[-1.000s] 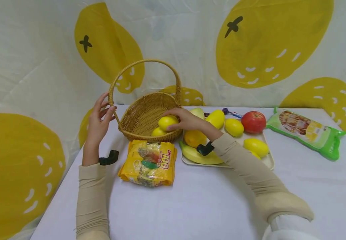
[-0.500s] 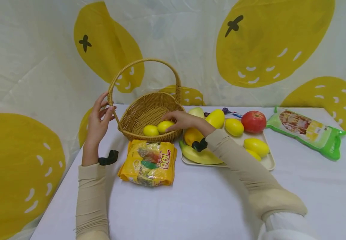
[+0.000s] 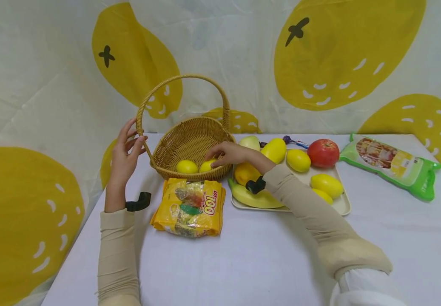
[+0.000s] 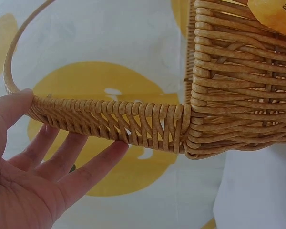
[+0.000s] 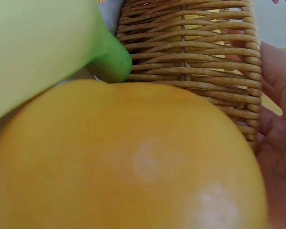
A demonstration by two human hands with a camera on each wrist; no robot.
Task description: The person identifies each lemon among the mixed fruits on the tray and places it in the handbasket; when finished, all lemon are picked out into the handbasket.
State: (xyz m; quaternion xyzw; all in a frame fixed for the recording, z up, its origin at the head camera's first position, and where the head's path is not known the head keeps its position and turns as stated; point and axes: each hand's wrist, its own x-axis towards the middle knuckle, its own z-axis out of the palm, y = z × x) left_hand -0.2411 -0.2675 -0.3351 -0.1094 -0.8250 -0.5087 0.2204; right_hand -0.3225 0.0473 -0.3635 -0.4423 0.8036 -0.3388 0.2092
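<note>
- Head view: a wicker basket [image 3: 189,144] stands on the white table [image 3: 243,255], just behind a yellow snack packet [image 3: 189,207] and just left of a white tray [image 3: 340,204].
- The left hand [image 3: 125,153] is at the base of the basket handle [image 3: 183,78] on the left side; fingers straight and slightly spread, thumb and fingertips touching the handle, not curled round it.
- The right hand [image 3: 229,154] reaches over the basket's right rim; its fingers rest on a lemon [image 3: 207,165] lying inside the basket. Whether they pinch the lemon or merely touch it cannot be told.
- A second lemon [image 3: 187,166] lies in the basket just left of the first, apart from the hand.
- On the tray: a banana [image 3: 251,199], an orange fruit [image 3: 245,173], a pale green fruit [image 3: 251,143], further yellow fruits and a red apple [image 3: 322,153].
- A green packet [image 3: 390,165] lies well apart at the table's right.
- Left wrist view: the left hand [image 4: 33,181] is open under the handle's woven band [image 4: 109,121]; the thumb presses its end, fingertips touching its underside.
- Right wrist view: the orange fruit [image 5: 124,162] fills the frame, the banana's green tip [image 5: 112,62] against the basket wall [image 5: 200,57]. Part of the right palm [image 5: 279,143] shows at the edge; fingers out of sight.
</note>
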